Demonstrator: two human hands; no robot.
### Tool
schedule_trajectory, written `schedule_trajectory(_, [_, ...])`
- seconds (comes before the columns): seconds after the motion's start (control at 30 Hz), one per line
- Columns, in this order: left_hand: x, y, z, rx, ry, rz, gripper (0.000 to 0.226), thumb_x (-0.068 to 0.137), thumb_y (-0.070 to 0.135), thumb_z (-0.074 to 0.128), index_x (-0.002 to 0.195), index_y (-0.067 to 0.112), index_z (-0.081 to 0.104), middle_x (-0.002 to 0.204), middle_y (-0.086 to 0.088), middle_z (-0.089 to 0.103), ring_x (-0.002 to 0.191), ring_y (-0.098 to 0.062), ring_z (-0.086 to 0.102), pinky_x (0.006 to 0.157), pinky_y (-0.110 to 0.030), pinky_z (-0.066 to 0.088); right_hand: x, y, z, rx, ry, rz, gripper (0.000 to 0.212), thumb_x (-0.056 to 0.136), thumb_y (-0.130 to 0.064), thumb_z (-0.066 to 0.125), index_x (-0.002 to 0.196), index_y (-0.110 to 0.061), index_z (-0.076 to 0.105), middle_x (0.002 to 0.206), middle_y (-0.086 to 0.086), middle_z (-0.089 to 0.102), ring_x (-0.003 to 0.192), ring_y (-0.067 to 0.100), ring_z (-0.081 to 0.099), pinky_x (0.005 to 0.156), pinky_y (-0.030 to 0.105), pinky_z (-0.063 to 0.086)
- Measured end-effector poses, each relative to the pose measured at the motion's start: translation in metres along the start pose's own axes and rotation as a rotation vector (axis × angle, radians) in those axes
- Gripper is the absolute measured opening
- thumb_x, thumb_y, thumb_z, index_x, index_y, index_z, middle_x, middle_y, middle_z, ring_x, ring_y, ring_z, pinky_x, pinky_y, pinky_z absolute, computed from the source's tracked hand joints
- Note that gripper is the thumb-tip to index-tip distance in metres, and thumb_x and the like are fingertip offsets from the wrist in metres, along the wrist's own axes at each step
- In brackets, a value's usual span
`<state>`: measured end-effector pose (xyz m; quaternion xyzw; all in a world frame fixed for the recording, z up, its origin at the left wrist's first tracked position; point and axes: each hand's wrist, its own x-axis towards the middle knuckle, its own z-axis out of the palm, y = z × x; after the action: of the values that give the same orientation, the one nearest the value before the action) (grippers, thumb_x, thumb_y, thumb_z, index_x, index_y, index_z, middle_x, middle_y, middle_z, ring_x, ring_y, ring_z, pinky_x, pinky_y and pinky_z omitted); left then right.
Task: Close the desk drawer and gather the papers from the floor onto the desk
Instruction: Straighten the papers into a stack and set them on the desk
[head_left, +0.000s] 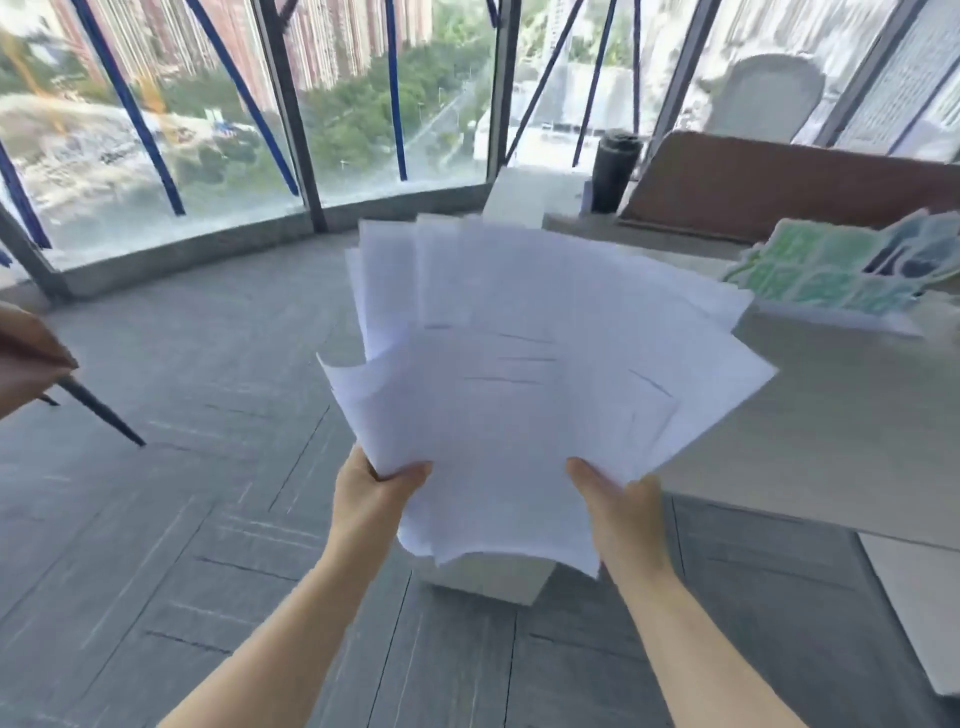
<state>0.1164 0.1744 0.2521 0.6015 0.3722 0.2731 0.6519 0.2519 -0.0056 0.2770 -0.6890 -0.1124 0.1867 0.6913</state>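
Both hands grip a fanned sheaf of white papers (524, 374) by its lower edge, raised in front of the person above a grey carpeted floor (171, 519); the left hand (371, 499) closes on the bottom-left corner, thumb lying over the top sheet, while the right hand (621, 506) clasps the bottom-right edge, thumb likewise pressed on the paper, fingers hidden underneath. Sheets splay outward unevenly, some bearing faint dark lines, and their right-hand corners overhang the near edge of a pale desk (831, 415) that fills the right side of the view; none of them rests on it. Farther back on the desk lie a green-patterned item (810, 270), a brown board (779, 182) propped at a slant, and a dark cylindrical container (615, 171) standing upright near the window. Just below the papers, between the forearms, shows a small white block (493, 577) on the floor; whether it belongs to the desk's drawer cannot be told. At the far left edge, a brown seat (26, 353) with a thin dark leg juts into view. Floor-to-ceiling windows (208, 130) behind look down on trees and apartment towers.
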Motion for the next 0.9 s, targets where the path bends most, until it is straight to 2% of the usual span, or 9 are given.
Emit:
schedule_trajectory(0.1, [0.039,0.069,0.041,-0.033,-0.018,0.143,0.024,0.072,0.014,0.075,0.092,0.021,0.066,0.095,-0.008,0.075,0.093,-0.033,0.069,0.078,-0.053,0.056,0.038,-0.062,-0.004,0.002,0.058,-0.137,0.018,0.083,-0.004,0.063,0.092,-0.016,0.073,0.073,-0.019,0.073,0.066,0.0,0.066,0.058,0.011,0.049])
schedule_trajectory(0.2, [0.071,0.106,0.085,-0.109,-0.036,0.25,0.032,0.072,0.012,0.078,0.094,0.029,0.063,0.097,0.001,0.074,0.095,-0.024,0.07,0.08,-0.044,0.057,0.085,-0.091,-0.017,0.028,0.136,-0.216,0.008,0.082,-0.002,0.065,0.08,0.003,0.069,0.069,-0.006,0.063,0.06,0.006,0.056,0.054,0.017,0.044])
schedule_trajectory(0.27, [0.096,0.105,0.107,-0.146,-0.028,0.247,0.044,0.069,0.013,0.081,0.106,0.024,0.059,0.108,-0.002,0.071,0.1,-0.023,0.068,0.083,-0.042,0.058,0.118,-0.092,-0.026,0.021,0.13,-0.23,0.011,0.081,0.002,0.066,0.073,-0.005,0.07,0.065,-0.007,0.064,0.056,0.004,0.057,0.054,0.016,0.046])
schedule_trajectory(0.33, [0.12,0.085,0.125,-0.125,-0.07,0.187,0.061,0.065,0.016,0.084,0.119,0.021,0.055,0.116,-0.005,0.069,0.106,-0.022,0.068,0.086,-0.044,0.057,0.15,-0.077,-0.037,-0.002,0.069,-0.176,0.021,0.081,0.003,0.068,0.078,-0.017,0.072,0.058,-0.018,0.07,0.055,-0.009,0.063,0.056,0.007,0.048])
schedule_trajectory(0.4, [0.138,0.054,0.141,-0.068,-0.142,0.084,0.067,0.062,0.015,0.084,0.121,0.022,0.055,0.116,-0.004,0.07,0.108,-0.024,0.068,0.086,-0.042,0.057,0.178,-0.053,-0.049,0.003,0.018,-0.089,0.014,0.081,0.0,0.07,0.082,-0.014,0.072,0.054,-0.024,0.069,0.053,-0.013,0.063,0.052,0.004,0.046])
schedule_trajectory(0.5, [0.155,0.023,0.163,-0.004,-0.148,-0.083,0.056,0.061,0.014,0.081,0.112,0.024,0.06,0.108,-0.002,0.074,0.104,-0.027,0.069,0.085,-0.043,0.057,0.216,-0.025,-0.064,0.065,0.008,0.031,0.006,0.074,-0.006,0.077,0.075,-0.009,0.072,0.05,-0.015,0.069,0.048,-0.002,0.064,0.045,0.011,0.047])
schedule_trajectory(0.63, [0.177,0.012,0.18,-0.022,-0.107,-0.171,0.051,0.063,0.012,0.079,0.112,0.021,0.064,0.107,-0.004,0.076,0.101,-0.028,0.071,0.094,-0.052,0.054,0.258,-0.011,-0.066,0.049,-0.106,0.1,0.014,0.076,-0.007,0.074,0.09,-0.008,0.073,0.07,-0.007,0.077,0.062,0.008,0.07,0.056,0.024,0.052])
schedule_trajectory(0.77, [0.195,0.013,0.199,0.041,-0.097,-0.198,0.031,0.074,0.007,0.074,0.101,0.022,0.069,0.099,-0.001,0.077,0.095,-0.027,0.071,0.089,-0.045,0.056,0.281,0.008,-0.059,-0.061,-0.092,0.216,0.009,0.085,-0.002,0.066,0.084,-0.009,0.071,0.058,-0.011,0.071,0.05,0.001,0.062,0.047,0.015,0.046])
schedule_trajectory(0.9, [0.228,0.029,0.213,0.066,-0.005,-0.128,0.014,0.077,0.013,0.072,0.089,0.019,0.07,0.085,0.0,0.073,0.079,-0.023,0.065,0.073,-0.038,0.052,0.309,0.004,-0.041,-0.105,-0.011,0.182,0.013,0.084,-0.007,0.062,0.092,-0.003,0.072,0.072,-0.002,0.07,0.054,0.003,0.062,0.049,0.017,0.046])
